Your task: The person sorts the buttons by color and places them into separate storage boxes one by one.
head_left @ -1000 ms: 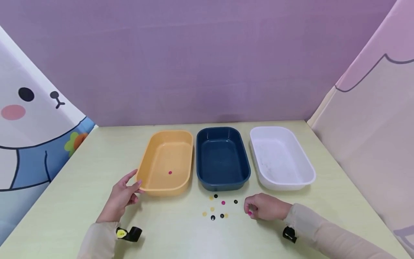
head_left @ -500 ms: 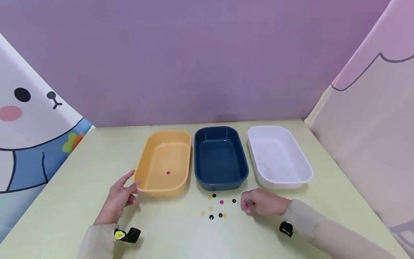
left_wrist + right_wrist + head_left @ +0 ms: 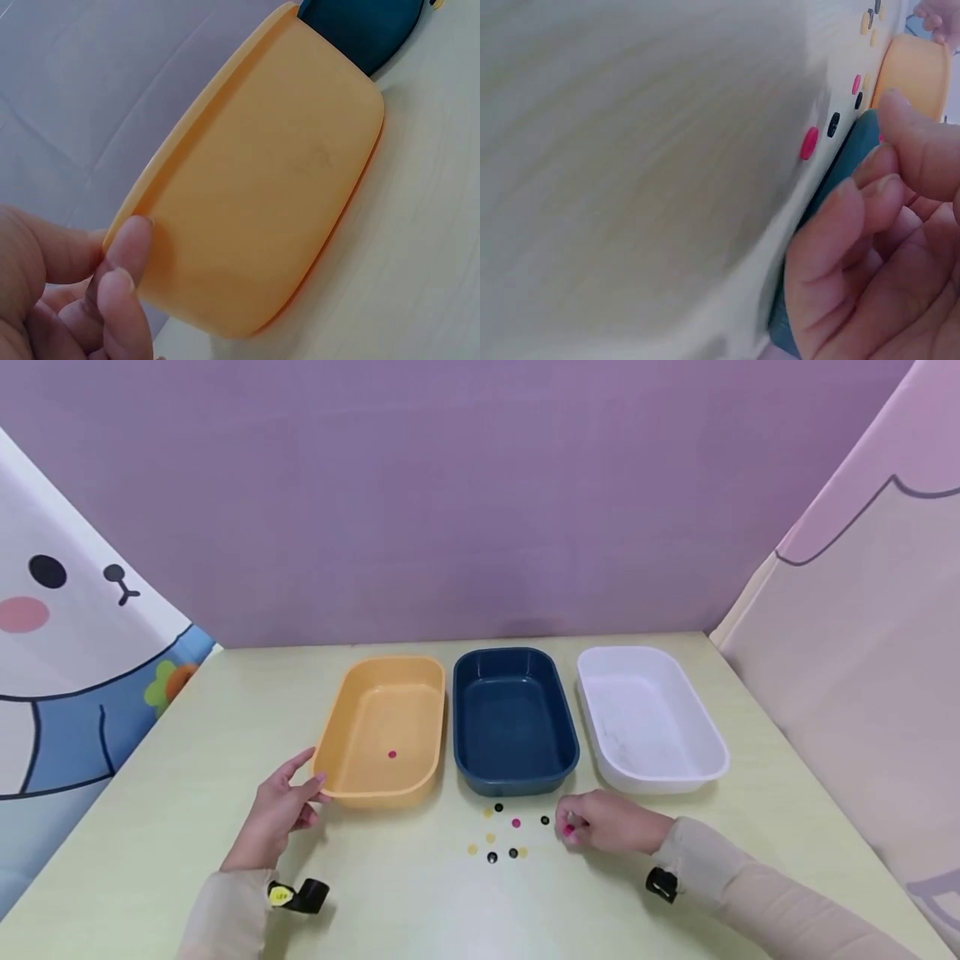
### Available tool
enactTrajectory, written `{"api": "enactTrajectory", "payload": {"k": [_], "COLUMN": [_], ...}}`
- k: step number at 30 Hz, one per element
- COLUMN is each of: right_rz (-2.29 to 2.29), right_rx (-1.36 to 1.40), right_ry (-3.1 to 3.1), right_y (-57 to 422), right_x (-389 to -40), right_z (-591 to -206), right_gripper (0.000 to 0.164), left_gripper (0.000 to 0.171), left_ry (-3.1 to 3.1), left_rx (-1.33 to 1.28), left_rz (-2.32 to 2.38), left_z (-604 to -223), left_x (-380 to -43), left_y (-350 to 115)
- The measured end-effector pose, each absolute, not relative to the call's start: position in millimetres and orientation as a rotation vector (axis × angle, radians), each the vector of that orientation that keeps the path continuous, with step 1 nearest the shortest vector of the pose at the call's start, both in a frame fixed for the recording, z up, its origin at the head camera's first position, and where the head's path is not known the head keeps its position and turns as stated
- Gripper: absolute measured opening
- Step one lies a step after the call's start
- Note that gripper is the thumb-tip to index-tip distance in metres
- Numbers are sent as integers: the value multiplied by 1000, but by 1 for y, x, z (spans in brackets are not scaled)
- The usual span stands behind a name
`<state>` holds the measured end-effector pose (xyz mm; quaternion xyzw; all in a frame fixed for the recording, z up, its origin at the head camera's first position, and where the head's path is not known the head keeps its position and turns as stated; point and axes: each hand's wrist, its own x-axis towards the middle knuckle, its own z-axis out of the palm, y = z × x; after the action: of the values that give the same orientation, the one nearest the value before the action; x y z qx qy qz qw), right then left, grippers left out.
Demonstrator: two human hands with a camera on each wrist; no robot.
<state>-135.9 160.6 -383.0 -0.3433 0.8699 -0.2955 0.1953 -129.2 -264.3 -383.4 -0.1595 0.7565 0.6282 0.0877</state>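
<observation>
Grips the near left corner of the yellow tray (image 3: 378, 799) with the left hand (image 3: 273, 814), thumb and forefinger clasped about the corner at the rim. Presumably serves to steady the tray, with contact at one corner only so as to leave the mouth of the tray unobstructed.

Holds the right hand (image 3: 611, 821) low over the table (image 3: 420, 902), just in front of the blue tray (image 3: 517, 788), with fingers curled inward. Appears to pinch a pink button (image 3: 568, 831) at the fingertips; in the right wrist view, shows only a thin pink edge between thumb and forefinger. Shows also, in that view, a loose pink button (image 3: 810, 142) on the table just ahead of the fingers; cannot tell whether identical with the piece in the head view.

Set side by side across the table: yellow tray, blue tray and white tray (image 3: 667, 785), all upright, probably for equal access from the near side. Placed inside the yellow tray, on the floor toward the near end: a lone pink button (image 3: 392, 754).

Scattered between the hands: black buttons (image 3: 492, 857), yellow buttons (image 3: 491, 837) and a further pink button (image 3: 516, 822), probably so placed for short reach
</observation>
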Motion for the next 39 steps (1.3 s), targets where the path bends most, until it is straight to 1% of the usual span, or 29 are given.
{"api": "enactTrajectory", "payload": {"k": [6,9,15,19,25,33,39], "right_rz": [-739,-758,-855,-855,-851,-815,-749], "right_rx": [-1210,-1251,-1186,-1216,-1205,-1095,-1080], "right_ry": [2505,2514,2451,2460,2485,2512,2523], "right_y": [156,152,137,124,105,71,45], "right_x": [-130,-129,-136,-145,-160,-183,-198], "right_z": [-367,-358,-342,-336,-328,-316,-311], "right_gripper": [26,24,17,15,9,7,7], "left_gripper": [64,64,63,63,62,62,62], "left_ry": [2252,2261,2271,2264,2256,2268,2252], "left_rx": [-485,-494,-507,-512,-507,-521,-536], "left_rz": [1864,1855,1852,1866,1887,1882,1888], "left_z": [-382,-381,-379,-380,-381,-382,-383], "left_x": [-129,-129,-127,-127,-128,-129,-129], "left_y": [-265,-266,-268,-268,-267,-266,-266]}}
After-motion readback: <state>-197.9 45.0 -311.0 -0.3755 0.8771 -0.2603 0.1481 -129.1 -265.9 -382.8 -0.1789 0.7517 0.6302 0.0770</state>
